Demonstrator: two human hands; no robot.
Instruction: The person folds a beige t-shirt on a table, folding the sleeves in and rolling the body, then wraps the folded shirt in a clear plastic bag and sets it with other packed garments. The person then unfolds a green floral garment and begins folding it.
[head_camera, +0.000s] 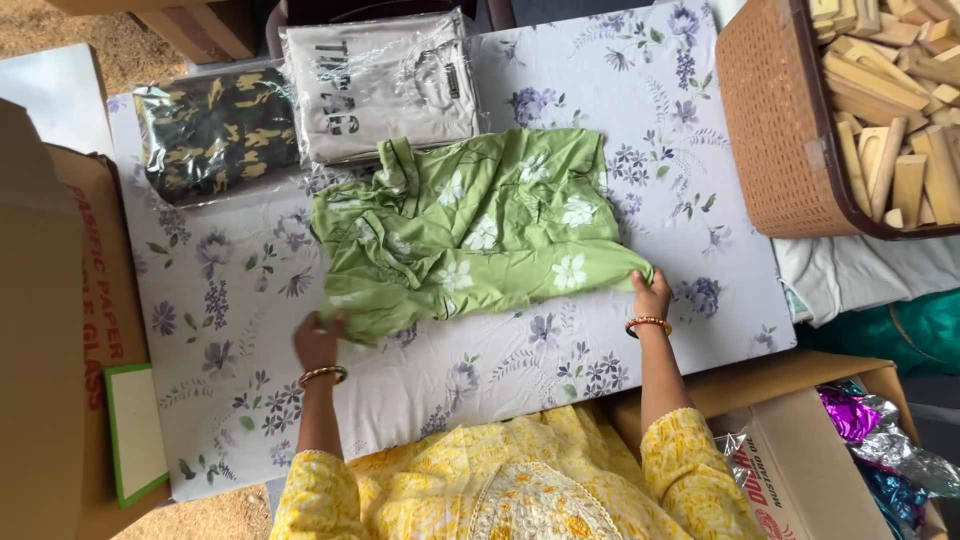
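Heads up, that green floral garment (470, 235) is lying half-folded and pretty rumpled in the middle of the desk (640, 110), so I'd guess the layers are going to slide or bunch if you're tugging one corner harder than the other. Your left hand (318, 340) is closing its fingers on the lower left edge, and your right hand (651, 295) is pinching the lower right corner. The two bagged shirts, camouflage (215, 130) and grey (380, 85), are sitting just beyond it.
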